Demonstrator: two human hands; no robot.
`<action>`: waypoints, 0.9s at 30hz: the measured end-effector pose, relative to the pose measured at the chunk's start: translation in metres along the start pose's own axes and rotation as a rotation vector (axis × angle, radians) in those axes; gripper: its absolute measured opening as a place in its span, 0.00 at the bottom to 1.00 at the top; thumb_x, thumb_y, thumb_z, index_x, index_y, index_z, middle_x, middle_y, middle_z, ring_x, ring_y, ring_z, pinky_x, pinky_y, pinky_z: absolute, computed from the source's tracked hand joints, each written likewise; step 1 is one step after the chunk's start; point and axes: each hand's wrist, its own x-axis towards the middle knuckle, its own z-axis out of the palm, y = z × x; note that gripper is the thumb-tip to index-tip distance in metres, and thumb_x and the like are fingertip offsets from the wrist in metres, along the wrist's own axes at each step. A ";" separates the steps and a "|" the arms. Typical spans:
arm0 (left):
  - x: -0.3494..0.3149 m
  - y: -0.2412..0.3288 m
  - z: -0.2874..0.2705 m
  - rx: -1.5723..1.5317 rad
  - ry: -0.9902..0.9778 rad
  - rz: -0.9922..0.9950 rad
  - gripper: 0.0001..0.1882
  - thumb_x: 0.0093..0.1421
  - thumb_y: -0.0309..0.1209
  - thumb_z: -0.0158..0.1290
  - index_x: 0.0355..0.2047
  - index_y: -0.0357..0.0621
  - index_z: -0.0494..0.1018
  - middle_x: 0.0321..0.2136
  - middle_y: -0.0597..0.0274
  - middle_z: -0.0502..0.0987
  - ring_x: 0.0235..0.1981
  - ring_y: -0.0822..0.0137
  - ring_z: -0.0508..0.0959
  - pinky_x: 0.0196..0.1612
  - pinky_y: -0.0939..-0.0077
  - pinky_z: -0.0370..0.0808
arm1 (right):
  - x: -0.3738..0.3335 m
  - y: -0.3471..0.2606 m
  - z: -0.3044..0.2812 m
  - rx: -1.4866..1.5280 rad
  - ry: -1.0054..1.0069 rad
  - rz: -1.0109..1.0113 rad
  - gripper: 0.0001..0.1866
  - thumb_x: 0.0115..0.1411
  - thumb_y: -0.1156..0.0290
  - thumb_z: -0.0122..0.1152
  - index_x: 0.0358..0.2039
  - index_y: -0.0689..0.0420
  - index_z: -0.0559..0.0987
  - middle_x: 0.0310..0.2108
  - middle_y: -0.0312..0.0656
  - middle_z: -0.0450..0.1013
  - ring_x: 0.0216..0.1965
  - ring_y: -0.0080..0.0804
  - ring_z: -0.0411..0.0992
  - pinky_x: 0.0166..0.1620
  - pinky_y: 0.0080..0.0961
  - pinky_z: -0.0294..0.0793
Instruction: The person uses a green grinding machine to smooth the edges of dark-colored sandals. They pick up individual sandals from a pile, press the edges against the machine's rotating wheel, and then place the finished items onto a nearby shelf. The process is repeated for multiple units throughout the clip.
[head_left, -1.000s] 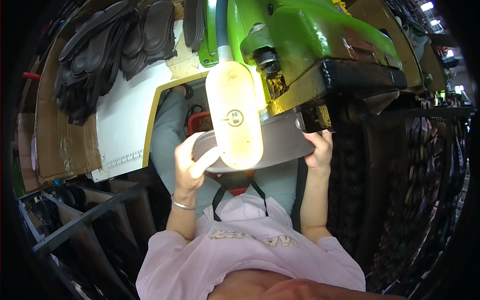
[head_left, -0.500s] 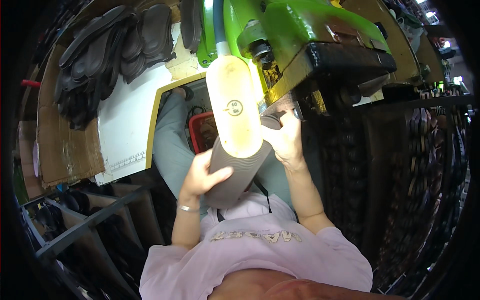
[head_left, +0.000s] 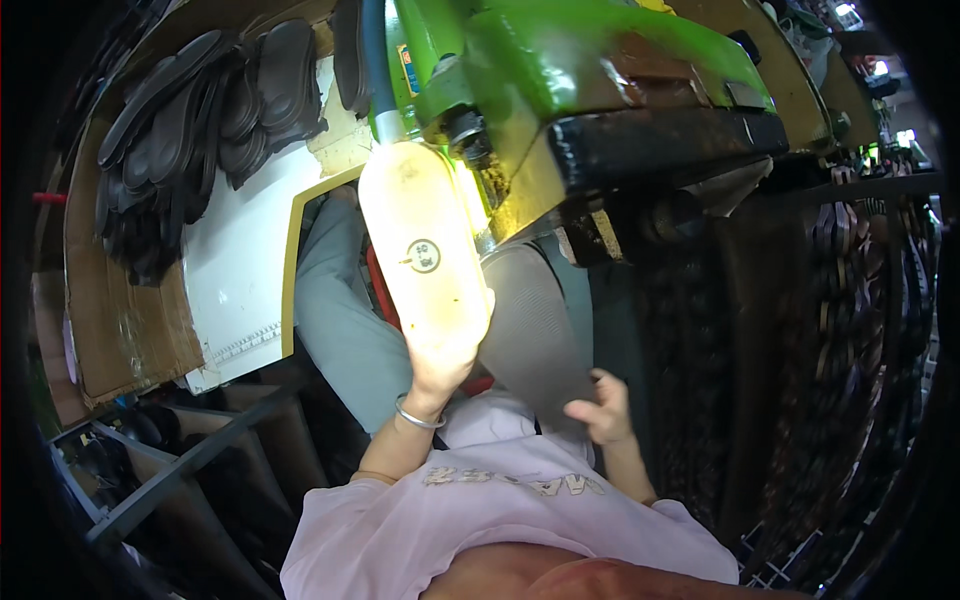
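A dark grey shoe sole (head_left: 535,325) with fine ribbed lines lies slantwise between my hands, its far end touching or just under the metal parts of a green machine (head_left: 500,75). My left hand (head_left: 445,362) is at the sole's left edge; a glowing oval lamp (head_left: 425,235) hides most of its fingers. My right hand (head_left: 608,412) grips the near right end of the sole, thumb on top and fingers at the edge or beneath. The silver bracelet (head_left: 420,416) is on my left wrist.
Several dark soles (head_left: 180,120) lie piled on cardboard (head_left: 125,330) at the far left, beside a white table (head_left: 235,270) with a yellow edge. A metal rack (head_left: 190,440) stands at lower left. Racks of dark soles (head_left: 840,300) fill the right side.
The sole has turned, its near end swinging right. My right hand has moved from the far end beside the machine to the near end. My left hand has shifted right, behind the lamp.
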 end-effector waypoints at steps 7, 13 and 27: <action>0.014 0.024 0.017 -0.151 -0.156 -0.167 0.13 0.56 0.19 0.54 0.43 0.30 0.71 0.33 0.62 0.77 0.31 0.80 0.73 0.34 0.88 0.70 | 0.050 -0.083 -0.024 0.093 0.328 -0.409 0.16 0.55 0.78 0.58 0.45 0.66 0.71 0.40 0.43 0.73 0.42 0.28 0.71 0.47 0.23 0.70; 0.029 0.011 0.002 -0.100 -0.162 0.028 0.10 0.55 0.21 0.56 0.38 0.34 0.73 0.30 0.67 0.76 0.30 0.79 0.72 0.35 0.84 0.70 | 0.120 -0.141 -0.002 -0.019 0.223 -0.491 0.14 0.58 0.73 0.56 0.44 0.66 0.72 0.39 0.42 0.73 0.40 0.26 0.71 0.46 0.21 0.68; 0.037 0.034 -0.117 -0.004 -0.124 -0.056 0.14 0.52 0.21 0.57 0.40 0.31 0.73 0.33 0.62 0.77 0.34 0.75 0.76 0.41 0.82 0.72 | 0.152 -0.075 0.070 0.020 -0.051 -0.486 0.16 0.60 0.78 0.50 0.49 0.64 0.70 0.46 0.42 0.71 0.46 0.29 0.71 0.50 0.27 0.70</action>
